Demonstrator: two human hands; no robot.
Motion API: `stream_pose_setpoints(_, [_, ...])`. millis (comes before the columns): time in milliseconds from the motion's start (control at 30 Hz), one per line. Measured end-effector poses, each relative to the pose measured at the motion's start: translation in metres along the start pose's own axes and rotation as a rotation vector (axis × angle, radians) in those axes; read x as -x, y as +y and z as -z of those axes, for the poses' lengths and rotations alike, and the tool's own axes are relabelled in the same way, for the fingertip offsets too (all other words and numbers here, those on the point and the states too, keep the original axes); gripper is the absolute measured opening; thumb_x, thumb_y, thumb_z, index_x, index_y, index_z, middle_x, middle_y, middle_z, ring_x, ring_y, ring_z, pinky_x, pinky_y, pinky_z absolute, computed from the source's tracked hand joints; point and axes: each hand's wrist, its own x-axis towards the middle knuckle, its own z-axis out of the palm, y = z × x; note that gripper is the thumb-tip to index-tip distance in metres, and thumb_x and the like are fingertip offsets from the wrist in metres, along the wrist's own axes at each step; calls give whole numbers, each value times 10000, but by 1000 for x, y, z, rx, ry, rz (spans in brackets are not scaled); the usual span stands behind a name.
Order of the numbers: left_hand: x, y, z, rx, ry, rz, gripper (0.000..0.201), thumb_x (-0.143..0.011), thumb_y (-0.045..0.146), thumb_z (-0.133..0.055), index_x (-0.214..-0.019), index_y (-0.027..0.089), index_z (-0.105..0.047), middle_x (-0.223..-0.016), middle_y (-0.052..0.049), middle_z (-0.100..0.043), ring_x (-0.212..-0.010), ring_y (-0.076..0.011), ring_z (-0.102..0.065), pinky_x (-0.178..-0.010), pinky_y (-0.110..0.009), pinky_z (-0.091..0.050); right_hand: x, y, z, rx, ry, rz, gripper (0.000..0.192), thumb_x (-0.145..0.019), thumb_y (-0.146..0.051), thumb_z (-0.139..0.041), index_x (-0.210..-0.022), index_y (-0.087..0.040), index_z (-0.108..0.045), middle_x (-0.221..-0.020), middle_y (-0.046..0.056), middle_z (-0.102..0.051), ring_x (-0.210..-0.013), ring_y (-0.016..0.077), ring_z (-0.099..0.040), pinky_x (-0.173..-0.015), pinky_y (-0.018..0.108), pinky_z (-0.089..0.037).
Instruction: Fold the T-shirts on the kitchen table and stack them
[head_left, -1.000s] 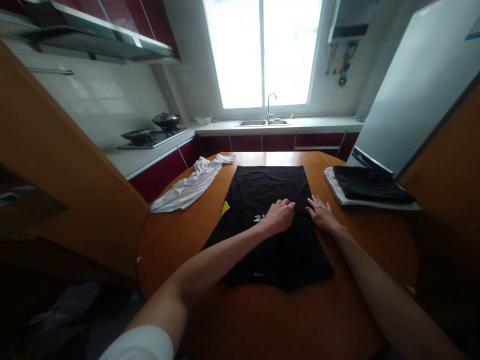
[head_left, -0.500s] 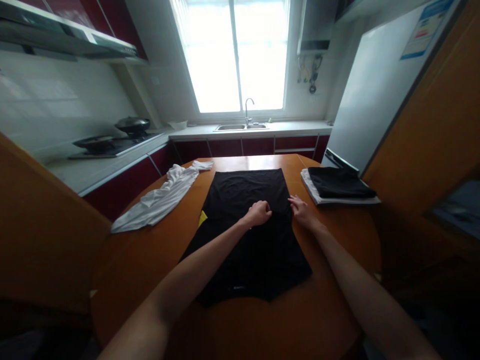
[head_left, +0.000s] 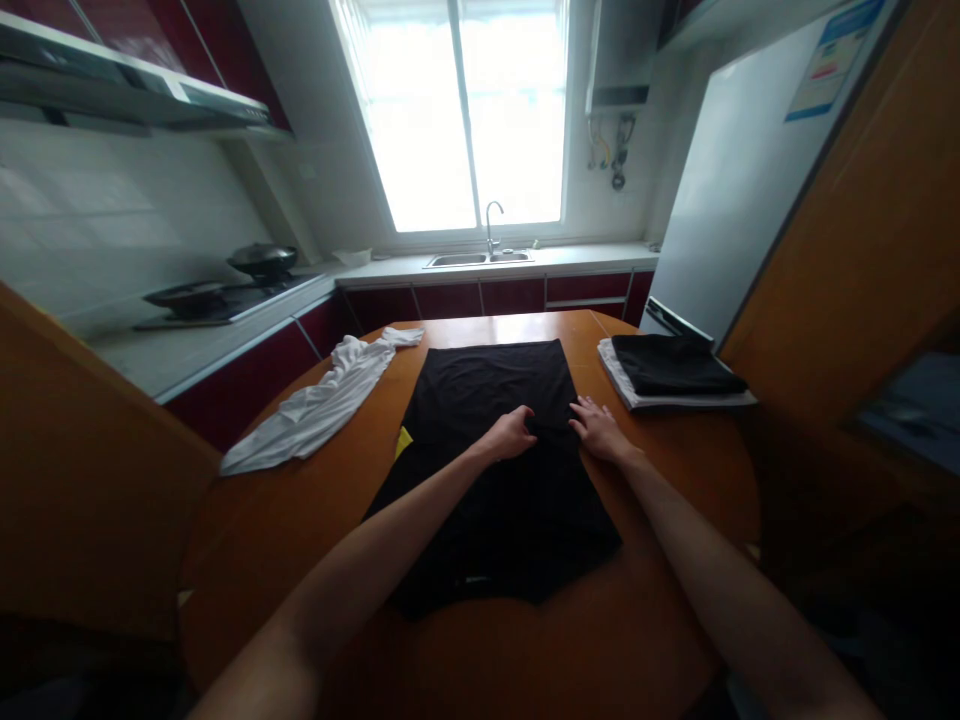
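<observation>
Nearest the camera, both bare forearms reach forward over a round wooden tabletop (head_left: 675, 640). A black shirt (head_left: 487, 500) lies flat on it, already narrowed to a long panel with straight side edges; the near hem is uneven, and a yellow patch (head_left: 405, 442) shows at its left edge.

At mid-length of the shirt, the left hand (head_left: 510, 437) has its fingers curled and seems to pinch a ridge of cloth; the grip itself is too small to confirm. The right hand (head_left: 598, 432) rests on the shirt's right edge, fingers spread and flat.

Judgement: the side folds look done; the fold across the length is not yet made, since the far half still lies flat.

Further out on the right, a folded stack (head_left: 675, 372), black on top of white, sits near the shirt, apart from it. On the left, a white garment (head_left: 322, 405) lies crumpled and unfolded.

Beyond the tabletop: counter, sink (head_left: 480, 258) under the window, pans (head_left: 259, 260) on the hob at left.
</observation>
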Motion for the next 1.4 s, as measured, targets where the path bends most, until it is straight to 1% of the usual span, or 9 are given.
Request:
stream_pose_setpoints(167, [15,10,1,-256,72,-44,583,-841,186,-649,-1396,146,-474,-1079,-106,-693,-986,-238,-677,-859,-313,-520,-1,1,-1,0,-2,8,487,-1010,-309,-476,-1475,-168,-502,-1608,154,-357,-1514,275,-271,-1217,527,-197])
stream_pose_setpoints(267, [32,20,-4,-439,167,-281,512,-918,228,-580,-1422,211,-491,-1357,-138,-586,-1259,-266,-563,-1069,-381,-428,-2,1,-2,-3,-1,7,483,-1007,-311,-473,-1473,-186,-506,-1608,144,-361,-1514,270,-271,-1217,526,-194])
stream_pose_setpoints(367, [48,22,-16,-461,75,-500,517,-997,369,-496,-1495,246,-431,-1561,-110,-433,-1458,-257,-373,-1198,-417,-286,-1,1,-3,-9,6,11,481,-1003,-321,-474,-1465,-191,-515,-1606,140,-366,-1515,271,-270,-1217,529,-190])
stream_pose_setpoints(500, [58,12,-31,-505,-94,-432,736,-998,590,-415,-1588,176,-266,-1662,-161,-216,-1546,-318,-153,-1224,-553,-158,-2,1,1,-80,79,-22,477,-1016,-274,-387,-1456,-148,-522,-1584,144,-404,-1503,254,-302,-1218,491,-230])
stream_pose_setpoints(667, [64,10,-39,-499,-79,-421,763,-1003,617,-363,-1609,182,-204,-1671,-154,-152,-1557,-285,-102,-1237,-541,-85,1,-13,8,-140,283,-59,528,-1015,-223,-275,-1485,-106,-483,-1565,154,-432,-1494,218,-325,-1225,431,-247])
stream_pose_setpoints(833, [67,9,-17,-436,-77,-373,699,-1031,556,-322,-1603,168,-219,-1665,-151,-178,-1556,-268,-111,-1235,-535,-116,17,-43,-5,-58,95,52,582,-1032,-362,-341,-1550,-97,-369,-1634,144,-294,-1533,266,-216,-1236,531,-167])
stream_pose_setpoints(933, [67,-12,21,-400,43,-258,640,-1038,474,-323,-1587,150,-261,-1653,-157,-231,-1548,-279,-152,-1222,-552,-167,23,-51,-6,12,2,36,608,-1036,-404,-361,-1558,-92,-349,-1645,160,-250,-1539,288,-187,-1230,570,-134])
stream_pose_setpoints(1133, [87,-86,92,-393,314,-2,552,-980,258,-331,-1484,79,-464,-1589,-164,-386,-1507,-277,-297,-1222,-494,-255,30,-64,12,7,163,-44,592,-1055,-369,-261,-1564,-73,-322,-1647,159,-259,-1539,269,-186,-1231,538,-150])
stream_pose_setpoints(1400, [119,-121,60,-450,240,-38,543,-1012,361,-361,-1497,140,-470,-1605,-115,-369,-1515,-287,-273,-1225,-536,-242,61,-108,-12,140,-4,117,680,-1040,-464,-293,-1570,-37,-303,-1653,180,-224,-1549,274,-137,-1238,496,-125])
